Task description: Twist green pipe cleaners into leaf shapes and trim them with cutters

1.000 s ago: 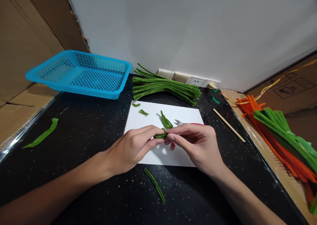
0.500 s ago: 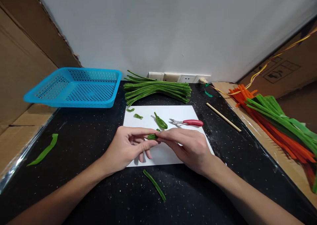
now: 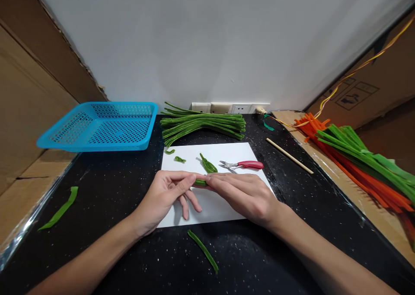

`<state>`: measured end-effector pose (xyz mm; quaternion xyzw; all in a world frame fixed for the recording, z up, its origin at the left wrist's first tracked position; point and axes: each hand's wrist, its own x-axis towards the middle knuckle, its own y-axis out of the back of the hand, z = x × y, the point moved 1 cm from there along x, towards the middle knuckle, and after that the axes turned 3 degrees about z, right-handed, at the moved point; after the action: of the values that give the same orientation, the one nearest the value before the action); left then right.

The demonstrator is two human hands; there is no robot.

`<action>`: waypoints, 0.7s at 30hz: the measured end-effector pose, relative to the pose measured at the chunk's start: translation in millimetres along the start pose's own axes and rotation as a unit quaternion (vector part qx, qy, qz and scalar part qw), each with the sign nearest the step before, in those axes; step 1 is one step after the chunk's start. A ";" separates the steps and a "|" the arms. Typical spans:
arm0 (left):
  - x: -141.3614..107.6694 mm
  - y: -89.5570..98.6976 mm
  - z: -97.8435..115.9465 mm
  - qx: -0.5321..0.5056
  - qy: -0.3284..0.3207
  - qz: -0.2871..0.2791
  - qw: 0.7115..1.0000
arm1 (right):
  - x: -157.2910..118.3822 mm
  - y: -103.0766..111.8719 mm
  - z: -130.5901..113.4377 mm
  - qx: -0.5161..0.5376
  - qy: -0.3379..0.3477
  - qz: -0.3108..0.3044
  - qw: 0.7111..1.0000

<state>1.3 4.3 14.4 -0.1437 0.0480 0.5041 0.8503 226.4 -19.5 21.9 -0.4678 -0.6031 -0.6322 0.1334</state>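
Note:
Between my two hands, above the white sheet (image 3: 207,206), is a short green pipe cleaner piece (image 3: 200,182), partly hidden by fingers. My left hand (image 3: 170,193) pinches its left end with thumb and forefinger, the other fingers hanging loose. From the other side, my right hand (image 3: 248,193) closes on the right end. Just beyond them lies a looped green pipe cleaner shape (image 3: 207,163) with a twisted tip. Red-handled nippers (image 3: 249,165) rest to its right on the sheet. Two small curled green pieces, one a little knot (image 3: 180,159), sit at the sheet's upper left.
Behind the sheet lies a bundle of green pipe cleaners (image 3: 204,124). A blue basket (image 3: 97,148) stands at back left, a wooden stick (image 3: 289,155) at right. Orange strips (image 3: 356,169) and green strips (image 3: 366,158) lie far right. One green length (image 3: 203,251) is near me, a green strip (image 3: 61,210) at left.
My fingers have shifted along the green piece; my left thumb now lies over its top and my right fingers lie flatter across it. The view has tilted slightly.

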 end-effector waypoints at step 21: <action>0.8 -0.1 -3.1 -0.075 0.008 0.039 0.996 | -1.8 -8.7 -0.1 -0.052 0.053 -0.006 0.997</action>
<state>2.0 4.0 11.2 -0.2088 0.0228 0.5378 0.8165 221.0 -18.3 15.0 -0.4362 -0.5644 -0.6874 0.1365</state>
